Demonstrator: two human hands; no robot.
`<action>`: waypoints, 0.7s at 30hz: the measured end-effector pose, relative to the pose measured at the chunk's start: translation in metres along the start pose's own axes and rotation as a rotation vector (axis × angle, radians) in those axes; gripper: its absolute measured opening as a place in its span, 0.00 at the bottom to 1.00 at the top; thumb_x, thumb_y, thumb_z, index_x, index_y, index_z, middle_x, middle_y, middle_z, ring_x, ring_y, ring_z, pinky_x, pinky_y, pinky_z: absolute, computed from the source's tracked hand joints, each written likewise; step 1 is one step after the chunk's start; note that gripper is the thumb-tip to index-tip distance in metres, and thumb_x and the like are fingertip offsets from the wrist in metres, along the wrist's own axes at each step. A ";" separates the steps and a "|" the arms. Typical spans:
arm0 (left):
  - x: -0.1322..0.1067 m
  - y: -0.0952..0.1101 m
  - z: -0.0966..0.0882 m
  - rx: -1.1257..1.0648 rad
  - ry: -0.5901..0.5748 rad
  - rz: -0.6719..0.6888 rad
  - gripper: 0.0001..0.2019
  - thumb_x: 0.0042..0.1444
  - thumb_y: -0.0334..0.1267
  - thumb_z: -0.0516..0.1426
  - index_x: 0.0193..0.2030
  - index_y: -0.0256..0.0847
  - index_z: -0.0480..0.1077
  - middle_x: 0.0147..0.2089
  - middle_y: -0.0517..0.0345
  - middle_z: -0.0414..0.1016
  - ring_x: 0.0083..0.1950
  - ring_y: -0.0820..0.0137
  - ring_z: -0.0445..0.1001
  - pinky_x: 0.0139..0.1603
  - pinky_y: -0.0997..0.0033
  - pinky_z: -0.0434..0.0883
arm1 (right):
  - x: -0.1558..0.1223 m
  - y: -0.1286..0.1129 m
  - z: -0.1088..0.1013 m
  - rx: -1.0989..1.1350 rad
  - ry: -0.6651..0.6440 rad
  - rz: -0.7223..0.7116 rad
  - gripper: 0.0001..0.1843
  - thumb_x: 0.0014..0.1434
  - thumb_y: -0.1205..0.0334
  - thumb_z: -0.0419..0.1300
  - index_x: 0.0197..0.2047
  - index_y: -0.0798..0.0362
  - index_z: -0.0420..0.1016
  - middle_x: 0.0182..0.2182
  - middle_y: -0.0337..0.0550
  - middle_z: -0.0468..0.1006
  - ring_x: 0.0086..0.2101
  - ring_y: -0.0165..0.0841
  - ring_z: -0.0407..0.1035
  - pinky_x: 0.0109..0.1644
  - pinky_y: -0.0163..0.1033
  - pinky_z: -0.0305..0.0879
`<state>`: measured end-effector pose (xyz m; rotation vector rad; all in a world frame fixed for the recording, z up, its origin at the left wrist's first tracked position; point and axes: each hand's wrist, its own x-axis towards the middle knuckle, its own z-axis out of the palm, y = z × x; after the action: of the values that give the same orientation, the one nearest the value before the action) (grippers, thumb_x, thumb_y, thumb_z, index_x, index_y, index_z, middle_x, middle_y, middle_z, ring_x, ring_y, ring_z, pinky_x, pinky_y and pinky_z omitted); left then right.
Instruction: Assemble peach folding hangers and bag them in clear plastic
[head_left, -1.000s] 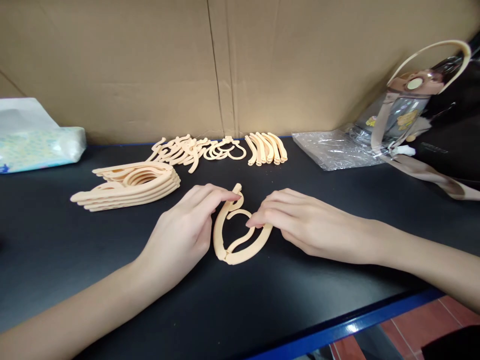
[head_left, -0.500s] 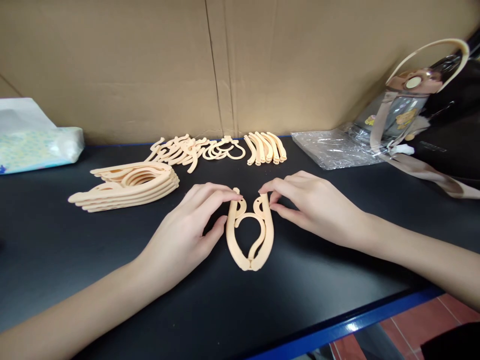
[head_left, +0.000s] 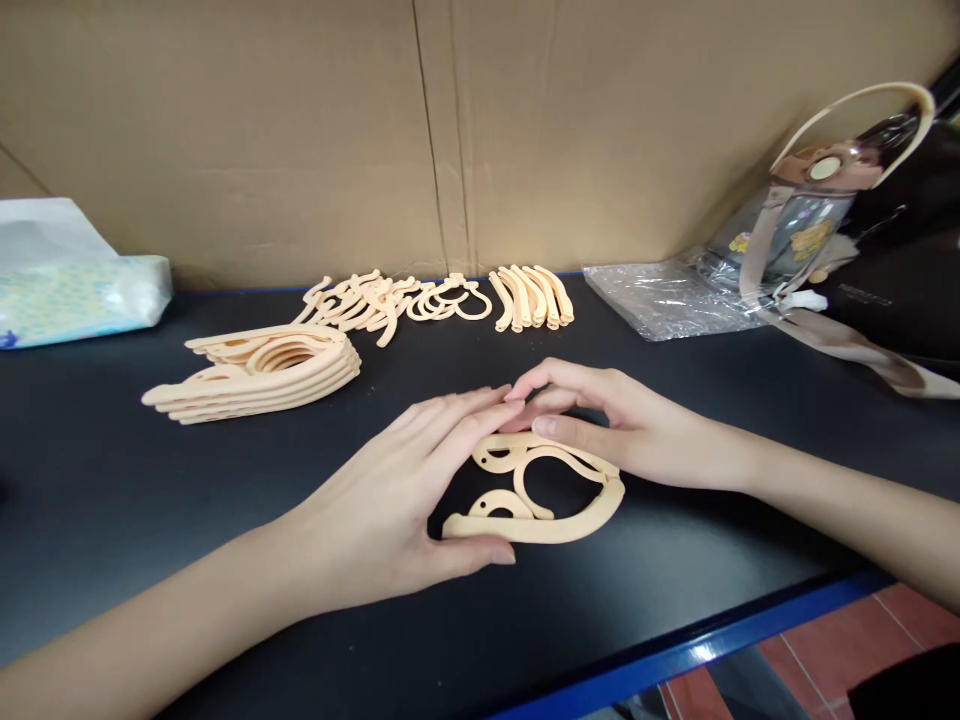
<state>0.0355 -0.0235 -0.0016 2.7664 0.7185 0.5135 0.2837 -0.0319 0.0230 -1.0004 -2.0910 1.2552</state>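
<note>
A folded peach plastic hanger point(head_left: 547, 495) lies flat on the black table point(head_left: 150, 520), its joint pointing right. My left hand point(head_left: 405, 500) clamps its open left end, fingers over the top arm and thumb against the lower arm. My right hand point(head_left: 607, 420) rests behind it, thumb and fingers touching the upper arm. A stack of several folded hangers point(head_left: 259, 372) lies to the left. Loose peach parts lie further back: hooks point(head_left: 352, 302), rings point(head_left: 448, 298) and curved arms point(head_left: 534, 296).
A cardboard wall point(head_left: 300, 130) closes off the back. A tissue pack point(head_left: 71, 290) sits at far left. A clear plastic bag point(head_left: 664, 298), a drink bottle with a strap point(head_left: 814, 215) and a dark bag point(head_left: 900, 290) stand at right. The table's blue front edge point(head_left: 712, 650) runs below my arms.
The hanger has turned from pointing towards me to lying sideways with its joint at the right. My left hand slid over its open end; my right hand moved behind it.
</note>
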 end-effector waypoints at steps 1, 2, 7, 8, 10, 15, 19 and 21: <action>0.000 0.001 0.000 -0.001 -0.011 -0.016 0.44 0.55 0.50 0.66 0.72 0.48 0.46 0.70 0.48 0.62 0.66 0.55 0.64 0.63 0.54 0.65 | 0.001 0.001 0.000 0.092 -0.006 0.031 0.12 0.70 0.59 0.54 0.54 0.53 0.66 0.46 0.46 0.82 0.47 0.35 0.77 0.50 0.41 0.71; 0.000 0.002 0.000 -0.005 -0.021 -0.033 0.43 0.54 0.50 0.66 0.71 0.48 0.48 0.67 0.49 0.66 0.62 0.56 0.68 0.60 0.56 0.67 | 0.001 0.002 -0.001 0.159 -0.009 0.050 0.13 0.69 0.60 0.55 0.54 0.53 0.65 0.47 0.47 0.82 0.47 0.35 0.77 0.50 0.41 0.72; 0.001 0.004 0.001 0.008 0.015 -0.038 0.38 0.57 0.46 0.63 0.70 0.44 0.51 0.56 0.53 0.72 0.52 0.62 0.71 0.52 0.63 0.68 | 0.005 0.010 -0.003 0.204 0.061 0.057 0.14 0.64 0.62 0.60 0.52 0.53 0.67 0.47 0.46 0.80 0.48 0.34 0.76 0.53 0.42 0.71; 0.001 0.004 0.001 0.019 0.041 -0.026 0.37 0.58 0.45 0.63 0.70 0.44 0.51 0.57 0.53 0.72 0.52 0.62 0.70 0.53 0.63 0.68 | 0.006 0.011 -0.004 0.198 0.090 0.062 0.15 0.64 0.61 0.62 0.52 0.53 0.68 0.46 0.46 0.80 0.47 0.34 0.76 0.53 0.41 0.71; 0.001 0.004 0.000 0.063 0.110 0.002 0.35 0.59 0.44 0.62 0.69 0.42 0.52 0.58 0.53 0.72 0.54 0.62 0.70 0.53 0.64 0.67 | 0.007 0.012 -0.006 0.218 0.131 0.099 0.17 0.62 0.58 0.64 0.53 0.53 0.69 0.44 0.44 0.81 0.44 0.33 0.77 0.50 0.39 0.72; 0.003 0.005 -0.006 0.186 0.272 0.027 0.27 0.59 0.41 0.61 0.62 0.38 0.60 0.59 0.49 0.73 0.57 0.60 0.71 0.55 0.61 0.67 | 0.008 0.009 -0.010 0.487 0.036 0.260 0.21 0.64 0.55 0.63 0.57 0.55 0.71 0.39 0.46 0.84 0.38 0.33 0.80 0.46 0.39 0.75; 0.003 0.002 -0.009 0.242 0.292 0.044 0.25 0.61 0.44 0.61 0.61 0.36 0.62 0.59 0.47 0.73 0.57 0.60 0.71 0.54 0.61 0.67 | 0.007 0.007 -0.011 0.615 -0.041 0.262 0.15 0.65 0.57 0.63 0.51 0.56 0.76 0.40 0.47 0.85 0.39 0.32 0.81 0.46 0.35 0.76; 0.003 0.001 -0.009 0.278 0.273 0.060 0.26 0.61 0.46 0.61 0.61 0.36 0.63 0.58 0.47 0.73 0.56 0.59 0.71 0.54 0.60 0.67 | 0.007 0.007 -0.011 0.630 -0.036 0.269 0.14 0.65 0.58 0.63 0.51 0.56 0.76 0.39 0.47 0.85 0.39 0.32 0.81 0.45 0.35 0.76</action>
<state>0.0350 -0.0217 0.0078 3.0167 0.8228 0.8788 0.2898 -0.0184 0.0217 -0.9731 -1.4440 1.9112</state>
